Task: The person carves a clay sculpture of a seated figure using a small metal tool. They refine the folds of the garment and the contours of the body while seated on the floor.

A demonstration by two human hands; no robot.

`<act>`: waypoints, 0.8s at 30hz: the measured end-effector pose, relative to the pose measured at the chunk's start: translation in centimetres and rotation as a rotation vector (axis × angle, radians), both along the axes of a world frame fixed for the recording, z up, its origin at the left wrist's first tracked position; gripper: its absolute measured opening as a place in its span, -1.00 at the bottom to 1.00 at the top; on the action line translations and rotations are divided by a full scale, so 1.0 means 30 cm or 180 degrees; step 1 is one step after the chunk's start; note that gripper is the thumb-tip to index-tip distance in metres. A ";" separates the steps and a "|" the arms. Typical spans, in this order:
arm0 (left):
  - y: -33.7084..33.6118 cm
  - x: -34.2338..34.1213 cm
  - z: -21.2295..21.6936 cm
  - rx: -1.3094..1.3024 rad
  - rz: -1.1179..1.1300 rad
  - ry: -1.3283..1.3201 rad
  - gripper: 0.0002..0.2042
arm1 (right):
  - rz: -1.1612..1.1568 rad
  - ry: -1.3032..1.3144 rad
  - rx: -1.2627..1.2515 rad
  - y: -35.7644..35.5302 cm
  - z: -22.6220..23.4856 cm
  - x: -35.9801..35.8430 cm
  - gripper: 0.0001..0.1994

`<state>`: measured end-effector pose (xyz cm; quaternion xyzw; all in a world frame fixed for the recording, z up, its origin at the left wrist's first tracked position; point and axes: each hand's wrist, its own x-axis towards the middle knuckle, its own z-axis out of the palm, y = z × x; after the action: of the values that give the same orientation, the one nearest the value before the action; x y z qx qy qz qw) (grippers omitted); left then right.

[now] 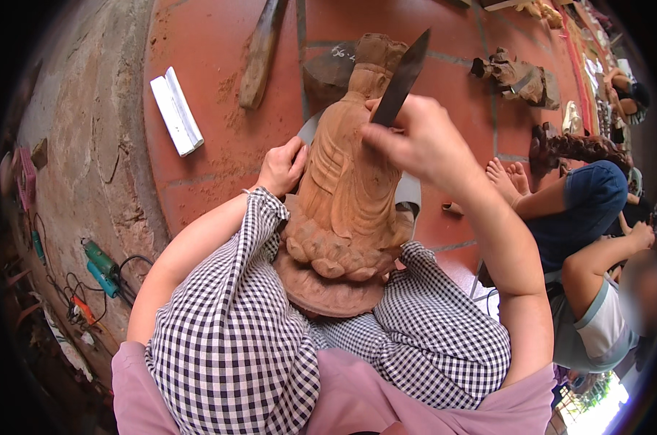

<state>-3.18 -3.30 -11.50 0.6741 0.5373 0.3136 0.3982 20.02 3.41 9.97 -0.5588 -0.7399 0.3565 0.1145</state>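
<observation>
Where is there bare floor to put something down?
Red tiles show mostly bare between the white piece and left hand, and between the dark blade and rough wood piece. It's crowded around the statue and toward the right, with another person's bare feet and dark carved wood.

I see a reddish-brown carved figure (339, 192) between the left fingers (291, 154) and right fingers (383, 142), a dark grey blade (403, 78) at the right ones, black-and-white checked cloth (230, 348) below both, terracotta floor tiles (212, 43) beyond, a white block (175, 116) leftward.
</observation>
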 end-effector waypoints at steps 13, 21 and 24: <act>0.002 -0.001 0.013 -0.0071 0.0012 -0.0013 -0.82 | -0.0367 0.0525 -0.0175 0.020 -0.053 0.046 -0.72; 0.001 -0.002 0.020 -0.0145 0.0017 -0.0073 -0.83 | -0.1512 0.2374 -0.0700 -0.042 -0.030 0.112 -0.83; 0.002 -0.003 0.016 -0.0152 0.0006 -0.0088 -0.83 | -0.1048 0.1867 -0.0919 -0.072 -0.020 0.133 -0.82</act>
<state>-3.28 -3.23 -11.03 0.6595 0.5397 0.3103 0.4213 24.01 1.24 9.37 -0.5548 -0.5178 0.5792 0.2976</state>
